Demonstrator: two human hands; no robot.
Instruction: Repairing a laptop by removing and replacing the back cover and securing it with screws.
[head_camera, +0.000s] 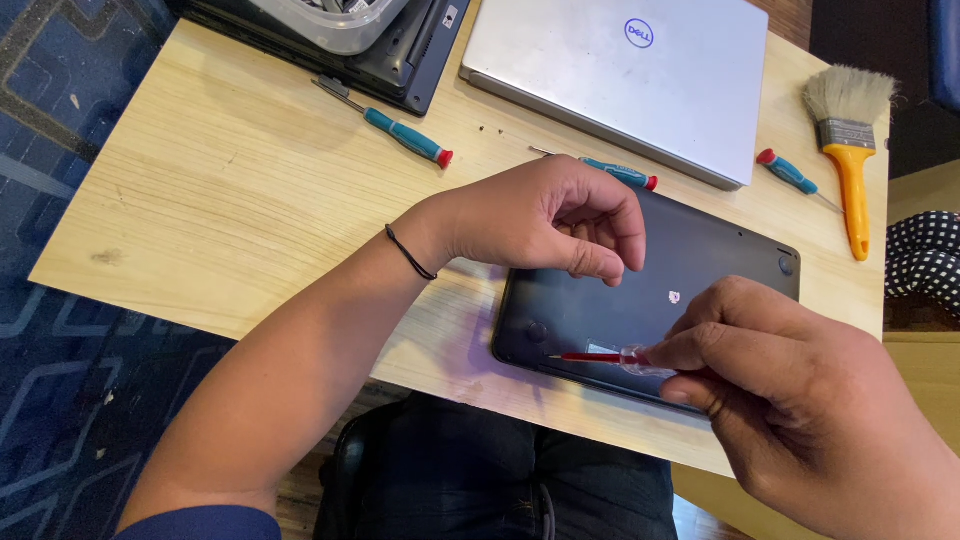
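Screwdriver work on a laptop base

Dark laptop (690, 270) lies underside up at the near edge of the wooden counter (250, 180). Right hand (800, 390) pinches a small red-shafted screwdriver (600, 357) by its clear handle, tip pointing toward the near left corner. Left hand (545, 220) rests half-curled on the base, grasping nothing. Good practice, I judge: press the base flat, keep the shaft upright in the screw, turn gently.

Black laptop base (690, 270), silver laptop (620, 80), apparently red-shafted screwdriver (600, 357), yellow-handled brush (850, 140).
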